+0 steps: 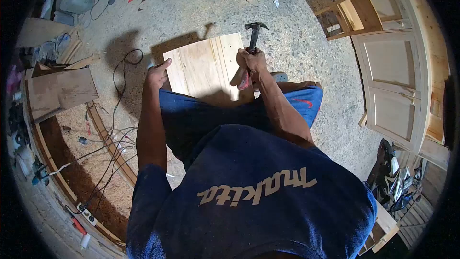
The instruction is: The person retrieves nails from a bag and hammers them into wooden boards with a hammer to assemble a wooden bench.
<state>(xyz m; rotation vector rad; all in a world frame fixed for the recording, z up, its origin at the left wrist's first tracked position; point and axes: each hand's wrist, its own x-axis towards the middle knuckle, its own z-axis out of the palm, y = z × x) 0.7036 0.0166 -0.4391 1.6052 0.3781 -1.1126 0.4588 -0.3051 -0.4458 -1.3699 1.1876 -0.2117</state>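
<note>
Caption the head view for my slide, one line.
Right hand gripping a hammer, left hand holding the edge of a pale wooden piece, speckled floor beyond.

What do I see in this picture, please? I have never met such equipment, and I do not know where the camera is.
No machine is here: you see a person's two bare hands. The one camera is worn on the head and looks forward and down, so the blue shirt fills the bottom. The left hand holds the edge of a pale wooden board; the right hand grips a hammer. On the speckled floor lies a dark cable. Cabinet doors show at right.
</note>
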